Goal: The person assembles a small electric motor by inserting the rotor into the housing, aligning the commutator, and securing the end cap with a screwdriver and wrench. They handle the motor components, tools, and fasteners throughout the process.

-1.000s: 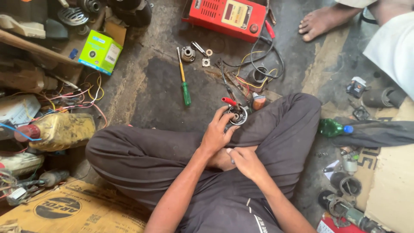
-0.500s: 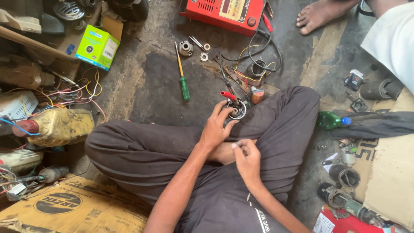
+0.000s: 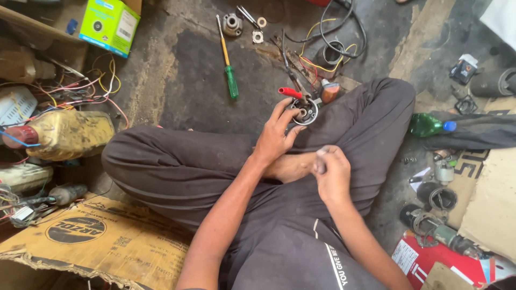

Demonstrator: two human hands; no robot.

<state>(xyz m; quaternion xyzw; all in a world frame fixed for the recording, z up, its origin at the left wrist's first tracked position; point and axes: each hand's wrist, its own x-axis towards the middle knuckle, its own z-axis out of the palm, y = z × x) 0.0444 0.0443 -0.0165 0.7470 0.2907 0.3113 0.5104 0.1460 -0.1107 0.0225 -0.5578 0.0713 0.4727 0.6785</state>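
I sit cross-legged in dark trousers on a stained concrete floor. My left hand (image 3: 275, 135) reaches forward over my knee, its fingers on a small round metal part (image 3: 305, 112) with a hole in its middle. A red-handled tool (image 3: 291, 92) lies just beyond that part. My right hand (image 3: 331, 173) is drawn back near my bare foot (image 3: 290, 165), its fingertips pinched on something small and grey that I cannot make out.
A green-handled screwdriver (image 3: 228, 62) lies ahead on the floor. Loose nuts, a metal hub (image 3: 232, 24), black and coloured wires (image 3: 333, 37) sit beyond. A green box (image 3: 109, 26) and oily yellow jug (image 3: 64, 135) stand left. A green bottle (image 3: 427, 124) and motor parts lie right; cardboard (image 3: 91, 236) lies lower left.
My right hand has lifted off my lap with a small piece pinched in its fingers. The left hand stays on the round part. The view has shifted nearer, dropping the red box out of sight.
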